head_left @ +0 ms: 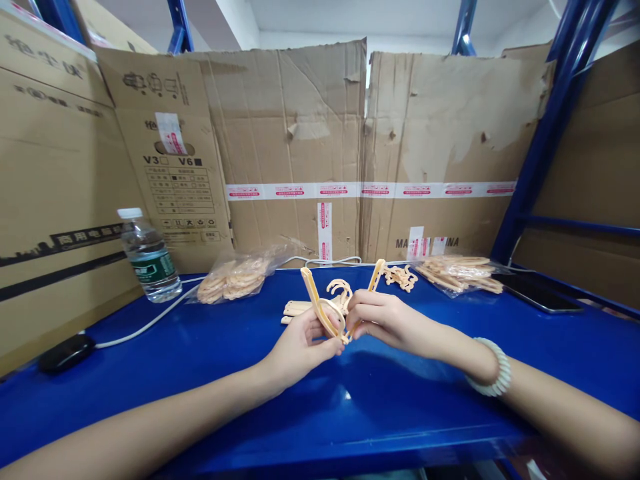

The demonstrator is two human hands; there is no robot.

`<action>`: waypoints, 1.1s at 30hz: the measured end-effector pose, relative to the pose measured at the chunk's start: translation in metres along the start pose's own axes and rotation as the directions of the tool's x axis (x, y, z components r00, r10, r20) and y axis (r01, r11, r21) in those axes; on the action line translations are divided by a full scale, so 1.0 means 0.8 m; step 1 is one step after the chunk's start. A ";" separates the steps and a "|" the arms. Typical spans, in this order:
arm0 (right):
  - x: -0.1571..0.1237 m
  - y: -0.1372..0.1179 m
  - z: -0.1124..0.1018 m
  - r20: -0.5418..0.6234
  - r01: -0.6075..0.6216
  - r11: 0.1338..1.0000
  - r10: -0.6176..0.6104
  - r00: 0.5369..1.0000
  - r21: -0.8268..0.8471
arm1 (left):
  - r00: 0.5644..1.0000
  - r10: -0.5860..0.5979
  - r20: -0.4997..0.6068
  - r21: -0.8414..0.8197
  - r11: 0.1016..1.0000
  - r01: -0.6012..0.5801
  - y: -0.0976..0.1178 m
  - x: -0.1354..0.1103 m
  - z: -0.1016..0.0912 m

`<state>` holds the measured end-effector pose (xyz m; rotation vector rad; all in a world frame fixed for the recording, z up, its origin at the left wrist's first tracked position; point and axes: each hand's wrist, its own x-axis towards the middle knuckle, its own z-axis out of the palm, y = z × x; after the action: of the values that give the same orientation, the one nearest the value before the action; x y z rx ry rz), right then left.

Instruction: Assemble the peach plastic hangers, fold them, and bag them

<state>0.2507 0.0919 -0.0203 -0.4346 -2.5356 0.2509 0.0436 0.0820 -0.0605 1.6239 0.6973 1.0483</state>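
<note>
My left hand (299, 341) is closed around a beige plastic hanger arm (312, 288), which tilts up and to the left. A curved beige part lies against it by the fingers; its exact joint is hidden. My right hand (393, 321) pinches a second hanger arm (376, 275), whose upper end sticks up above the fingers. The lower ends of the two arms meet, or nearly so, between my fingertips. Just behind my hands, flat beige hanger pieces (295, 307) rest on the blue table (320, 413), with beige hooks (340, 285) beside them.
Small beige hooks (401, 277) lie piled at the back. Clear bags of beige pieces stand left (234, 279) and right (457, 272). A water bottle (149, 257), a black device (66, 353) with a white cable and a phone (543, 293) flank them. Cardboard (295, 153) walls the back.
</note>
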 end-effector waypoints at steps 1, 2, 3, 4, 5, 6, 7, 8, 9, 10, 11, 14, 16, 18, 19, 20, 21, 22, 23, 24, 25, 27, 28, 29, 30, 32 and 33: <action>0.000 0.000 0.000 0.000 -0.001 1.000 0.001 1.000 0.004 | 1.000 0.004 -0.003 -0.003 1.000 -0.004 0.000 0.000 0.000; 0.000 0.001 0.001 -0.002 -0.002 1.000 0.002 1.000 0.008 | 1.000 0.007 -0.008 -0.006 1.000 -0.007 0.000 0.000 0.000; 0.000 0.001 0.001 -0.002 -0.004 1.000 0.004 1.000 0.012 | 1.000 0.009 -0.013 -0.008 1.000 -0.009 0.000 0.000 0.001; 0.000 0.001 0.002 -0.003 -0.009 1.000 0.009 1.000 0.014 | 1.000 0.009 -0.019 -0.007 1.000 -0.009 0.000 0.000 0.001; 0.000 0.001 0.003 -0.005 -0.014 1.000 0.014 1.000 0.014 | 1.000 0.007 -0.024 -0.003 1.000 -0.007 0.000 0.000 0.001; 0.000 0.001 0.004 -0.011 -0.017 1.000 0.017 1.000 0.012 | 1.000 0.003 -0.030 0.000 1.000 -0.003 -0.001 0.000 0.000; 0.000 0.001 0.004 -0.019 -0.019 1.000 0.019 1.000 0.010 | 0.999 -0.004 -0.036 0.003 1.000 0.004 -0.002 0.000 0.000; 0.001 0.000 0.005 -0.029 -0.020 1.000 0.020 0.999 0.007 | 0.999 -0.010 -0.043 0.007 1.000 0.011 -0.002 0.000 0.000; 0.001 0.000 0.006 -0.039 -0.023 1.000 0.023 0.999 0.003 | 0.999 -0.017 -0.050 0.011 1.000 0.018 -0.003 0.000 0.000; 0.001 0.000 0.007 -0.048 -0.026 1.000 0.025 0.999 -0.003 | 0.998 -0.022 -0.057 0.016 1.000 0.023 -0.003 -0.001 -0.001; 0.001 -0.001 0.008 -0.055 -0.030 0.999 0.029 0.998 -0.012 | 0.998 -0.026 -0.063 0.021 0.999 0.027 -0.003 -0.001 -0.001; 0.000 -0.001 0.011 -0.077 -0.040 0.997 0.036 0.996 -0.059 | 0.996 -0.037 -0.079 0.038 0.998 0.040 -0.002 -0.003 0.000; 0.000 -0.001 0.015 -0.095 -0.044 0.994 0.035 0.995 -0.095 | 0.993 -0.049 -0.104 0.052 0.997 0.055 -0.001 -0.003 0.000; 0.001 -0.001 0.019 -0.123 -0.068 0.991 0.053 0.991 -0.118 | 0.990 -0.059 -0.129 0.073 0.995 0.068 0.000 -0.002 0.000; 0.002 -0.001 0.022 -0.143 -0.087 0.989 0.070 0.987 -0.118 | 0.989 -0.061 -0.134 0.083 0.994 0.073 0.000 -0.002 0.000; 0.003 -0.001 0.024 -0.166 -0.111 0.988 0.092 0.982 -0.111 | 0.989 -0.062 -0.135 0.088 0.993 0.075 0.000 -0.001 0.000; 0.004 -0.002 0.026 -0.190 -0.139 0.985 0.118 0.975 -0.099 | 0.989 -0.059 -0.135 0.088 0.994 0.071 0.000 0.000 0.000; 0.004 -0.002 0.028 -0.215 -0.166 0.982 0.144 0.966 -0.088 | 0.989 -0.055 -0.136 0.084 0.994 0.067 0.000 0.000 -0.001; 0.005 -0.003 0.030 -0.239 -0.192 0.978 0.169 0.956 -0.080 | 0.989 -0.053 -0.137 0.077 0.995 0.064 -0.001 0.000 -0.001; 0.005 -0.004 0.032 -0.259 -0.219 0.973 0.193 0.947 -0.076 | 0.989 -0.051 -0.141 0.070 0.996 0.061 -0.001 0.000 -0.001; 0.005 -0.005 0.034 -0.276 -0.243 0.967 0.213 0.937 -0.078 | 0.988 -0.048 -0.145 0.065 0.996 0.058 -0.002 0.000 -0.001; 0.005 -0.006 0.038 -0.298 -0.277 0.957 0.240 0.924 -0.089 | 0.987 -0.043 -0.153 0.057 0.997 0.052 -0.003 -0.001 -0.001; 0.005 -0.007 0.039 -0.304 -0.288 0.953 0.248 0.920 -0.093 | 0.987 -0.041 -0.156 0.051 0.997 0.050 -0.002 -0.001 -0.001; 0.005 -0.008 0.039 -0.307 -0.295 0.951 0.253 0.918 -0.097 | 0.986 -0.040 -0.161 0.041 0.998 0.047 -0.002 0.000 -0.001; 0.005 -0.008 0.038 -0.307 -0.299 0.949 0.256 0.917 -0.102 | 0.985 -0.041 -0.168 0.027 0.999 0.046 0.000 0.000 -0.001; 0.005 -0.007 0.033 -0.279 -0.291 0.949 0.248 0.928 -0.123 | 0.979 -0.057 -0.194 -0.010 0.998 0.056 0.003 0.003 -0.002; 0.005 -0.005 0.029 -0.252 -0.278 0.950 0.237 0.938 -0.144 | 0.974 -0.073 -0.217 -0.035 0.997 0.066 0.005 0.005 -0.005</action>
<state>0.2336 0.0873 -0.0361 -0.8219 -2.2754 0.0640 0.0419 0.0859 -0.0554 1.4630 0.8749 1.1910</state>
